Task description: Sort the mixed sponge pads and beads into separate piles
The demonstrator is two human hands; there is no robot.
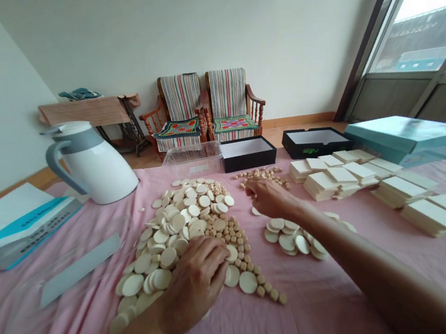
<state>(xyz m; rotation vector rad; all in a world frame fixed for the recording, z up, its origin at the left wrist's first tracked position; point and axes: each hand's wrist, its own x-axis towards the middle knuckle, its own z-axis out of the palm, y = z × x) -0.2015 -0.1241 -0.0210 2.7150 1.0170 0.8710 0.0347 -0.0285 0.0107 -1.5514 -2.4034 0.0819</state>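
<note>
A large heap of pale wooden discs (169,256) spreads over the pink cloth left of centre, with small wooden cubes (232,232) along its right side. My left hand (199,275) is curled over the edge between discs and cubes; its fingertips are hidden. My right hand (267,196) reaches forward with fingers bent together, beside a smaller pile of wooden pieces (274,173); whether it holds anything is too small to tell. One disc (256,211) lies just below that hand. A second group of discs (286,234) lies under and left of my right forearm.
Stacks of wooden rectangles (332,179) stand at right, before a light blue box (409,132). Behind are two black trays (250,159) and a clear plastic container (192,157). A white jug (102,164) and a white-and-blue package (19,223) are at left.
</note>
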